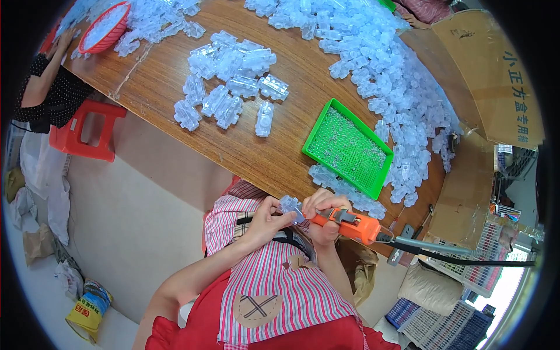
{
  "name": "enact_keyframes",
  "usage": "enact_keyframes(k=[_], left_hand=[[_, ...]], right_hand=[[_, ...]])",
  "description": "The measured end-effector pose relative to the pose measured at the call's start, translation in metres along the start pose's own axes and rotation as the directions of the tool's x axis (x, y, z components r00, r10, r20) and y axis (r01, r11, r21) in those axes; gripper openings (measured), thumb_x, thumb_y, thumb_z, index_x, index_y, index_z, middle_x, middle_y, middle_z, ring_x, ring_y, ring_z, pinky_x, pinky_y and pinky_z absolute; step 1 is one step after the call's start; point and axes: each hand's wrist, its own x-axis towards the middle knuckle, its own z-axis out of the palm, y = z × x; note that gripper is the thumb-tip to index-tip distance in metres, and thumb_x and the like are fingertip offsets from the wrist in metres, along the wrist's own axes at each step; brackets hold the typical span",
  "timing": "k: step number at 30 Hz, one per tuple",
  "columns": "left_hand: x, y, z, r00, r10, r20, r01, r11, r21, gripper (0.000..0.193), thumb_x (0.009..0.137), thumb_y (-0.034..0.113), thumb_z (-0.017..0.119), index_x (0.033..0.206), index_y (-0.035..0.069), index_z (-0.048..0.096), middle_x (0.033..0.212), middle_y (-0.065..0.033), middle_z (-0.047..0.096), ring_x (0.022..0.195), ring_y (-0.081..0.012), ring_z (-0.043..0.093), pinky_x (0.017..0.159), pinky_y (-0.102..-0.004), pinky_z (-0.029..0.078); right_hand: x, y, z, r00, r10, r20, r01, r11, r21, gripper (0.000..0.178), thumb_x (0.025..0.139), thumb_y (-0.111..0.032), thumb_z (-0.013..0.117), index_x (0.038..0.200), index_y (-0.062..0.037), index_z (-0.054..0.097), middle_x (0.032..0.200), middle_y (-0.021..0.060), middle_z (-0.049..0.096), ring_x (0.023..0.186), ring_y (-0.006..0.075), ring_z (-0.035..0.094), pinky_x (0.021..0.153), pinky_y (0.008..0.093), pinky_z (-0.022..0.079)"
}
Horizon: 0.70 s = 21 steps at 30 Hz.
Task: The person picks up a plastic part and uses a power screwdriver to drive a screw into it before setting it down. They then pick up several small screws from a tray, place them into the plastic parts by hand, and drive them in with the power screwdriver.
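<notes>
My left hand [267, 224] pinches a small clear plastic part [290, 205] between thumb and fingers, just off the near edge of the table and over my lap. Wrapped in my right hand [324, 213] is an orange electric screwdriver [360, 227], its nose pointing left at the plastic part. Whether the tip touches the part is hard to make out. Beyond my hands, a green mesh tray [318, 126] holds many tiny metal pieces, probably screws. A loose cluster of clear plastic parts [228, 63] lies on the wooden table, with one separate clear part [264, 119] nearer me.
A large heap of clear parts [402, 122] spreads behind and right of the tray, against a cardboard sheet [487, 76]. A black cable runs right from the screwdriver. At far left are a red basket [93, 44], another person's arm [44, 81] and a red stool [87, 131].
</notes>
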Motion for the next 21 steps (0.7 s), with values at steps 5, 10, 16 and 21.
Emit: enact_keyframes(k=[5, 10, 16, 21], left_hand=[[0.0, 0.0, 0.0, 0.999, 0.042, 0.002, -0.042, 0.999, 0.023, 0.032, 0.085, 0.008, 0.068, 0.101, 0.0, 0.042, 0.094, -0.0107, 0.059, 0.08, -0.0138, 0.064, 0.071, -0.0244, 0.055], [-0.002, 0.01, 0.004, 1.0, -0.023, 0.002, 0.023, 0.999, 0.039, 0.032, 0.084, 0.009, 0.07, 0.1, 0.0, 0.043, 0.091, -0.0091, 0.06, 0.083, -0.013, 0.064, 0.072, -0.0238, 0.054], [-0.011, 0.013, -0.002, 0.996, -0.048, -0.07, 0.043, 0.997, -0.065, 0.036, 0.084, 0.005, 0.068, 0.107, -0.001, 0.041, 0.102, -0.0124, 0.062, 0.092, -0.0144, 0.062, 0.081, -0.026, 0.052], [-0.011, 0.015, 0.001, 0.995, -0.063, -0.08, 0.063, 0.998, -0.012, 0.038, 0.085, 0.005, 0.067, 0.11, -0.002, 0.04, 0.105, -0.0124, 0.059, 0.094, -0.0142, 0.06, 0.081, -0.0256, 0.051]], right_hand=[[0.0, 0.003, -0.003, 0.999, 0.009, 0.048, -0.007, 1.0, -0.029, 0.059, 0.078, -0.059, 0.064, 0.088, -0.0038, 0.046, 0.063, 0.0052, 0.051, 0.057, 0.0158, 0.049, 0.049, 0.0284, 0.043], [0.0, 0.003, -0.007, 0.998, 0.046, 0.037, -0.044, 0.996, -0.073, 0.064, 0.077, -0.061, 0.065, 0.098, -0.0013, 0.052, 0.063, 0.0047, 0.05, 0.056, 0.0145, 0.049, 0.048, 0.0282, 0.043], [0.022, -0.033, -0.014, 0.994, 0.016, -0.105, -0.01, 0.999, 0.053, 0.065, 0.083, -0.065, 0.053, 0.1, -0.0029, 0.049, 0.062, 0.0048, 0.049, 0.054, 0.0153, 0.049, 0.048, 0.0285, 0.043], [0.016, -0.036, -0.013, 0.996, 0.03, -0.084, -0.025, 0.998, 0.056, 0.063, 0.083, -0.064, 0.054, 0.098, -0.0025, 0.049, 0.063, 0.0056, 0.049, 0.057, 0.0157, 0.049, 0.049, 0.0285, 0.042]])
